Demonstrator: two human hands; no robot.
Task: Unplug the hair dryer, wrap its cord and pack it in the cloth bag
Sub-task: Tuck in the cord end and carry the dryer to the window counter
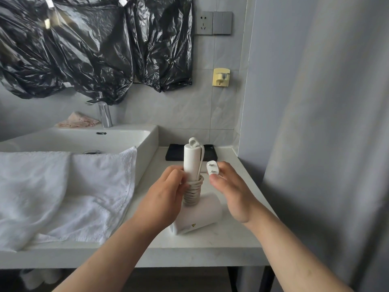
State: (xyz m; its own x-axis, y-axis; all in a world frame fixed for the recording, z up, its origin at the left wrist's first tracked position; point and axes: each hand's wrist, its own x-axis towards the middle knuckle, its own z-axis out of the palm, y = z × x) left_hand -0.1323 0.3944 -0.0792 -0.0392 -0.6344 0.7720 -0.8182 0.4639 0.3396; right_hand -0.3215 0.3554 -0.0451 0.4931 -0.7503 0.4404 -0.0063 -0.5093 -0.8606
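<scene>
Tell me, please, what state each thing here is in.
Hair dryer, body resting on the counter, handle upright.
Cord, mostly coiled round the handle.
Plug, out of the socket, pinched by the right hand.
Socket, empty.
Left hand, grips the handle at the coils.
Towel, draped over the sink's edge.

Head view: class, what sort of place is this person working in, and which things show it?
Most likely a bathroom: a white basin with a chrome tap, a white towel draped over the basin's front edge, and a grey tiled wall behind.
</scene>
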